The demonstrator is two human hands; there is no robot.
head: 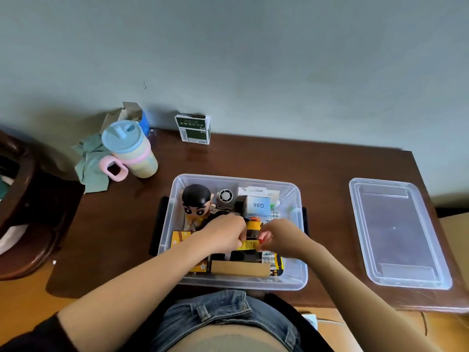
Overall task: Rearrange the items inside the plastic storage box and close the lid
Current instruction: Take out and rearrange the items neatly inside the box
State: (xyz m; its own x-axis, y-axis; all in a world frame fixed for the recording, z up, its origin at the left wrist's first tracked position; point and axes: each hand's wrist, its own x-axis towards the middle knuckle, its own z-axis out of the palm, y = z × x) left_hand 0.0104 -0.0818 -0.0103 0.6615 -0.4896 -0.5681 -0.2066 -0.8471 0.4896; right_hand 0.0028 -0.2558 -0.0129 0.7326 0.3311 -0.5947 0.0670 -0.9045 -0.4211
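Inside storage box (297, 280), mid: both hands, left (223, 235) & right (279, 237), pinching yellow packet (248, 245), long axis left-right btwn them; lid (398, 232) right of box, nearer right hand.

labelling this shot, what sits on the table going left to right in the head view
green cloth → cup with blue lid → green and white carton → clear storage box, with both hands inside → its lid, lying flat at the far right
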